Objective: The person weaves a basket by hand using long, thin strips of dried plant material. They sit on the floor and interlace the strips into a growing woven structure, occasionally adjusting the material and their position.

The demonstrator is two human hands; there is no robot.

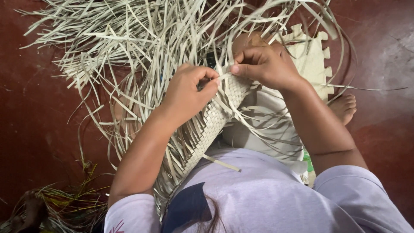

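Woven strip (215,118): a band of plaited pale leaf, running from about 7 o'clock near the person's lap up to the centre, where both hands meet on its top end.
Loose strands (142,39): unwoven pale leaf strips fanning from the band's end across the upper half, 10 to 1 o'clock, with more trailing off the band's left edge.
Floor (34,112): dark red and smooth, showing at 9 o'clock and 3 o'clock.
Foam mat (312,64): cream piece with toothed edges at 2 o'clock, under the strands.
Left hand (187,92): just left of centre, fingers curled, pinching the band's upper end with thumb and forefinger.
Right hand (265,64): just above centre toward 1 o'clock, closed on a single strand at the band's tip, thumb pressed on it.
Foot (345,108): bare, at 3 o'clock on the floor.
Stray strip (222,164): short piece lying on the lilac shirt at 6 o'clock.
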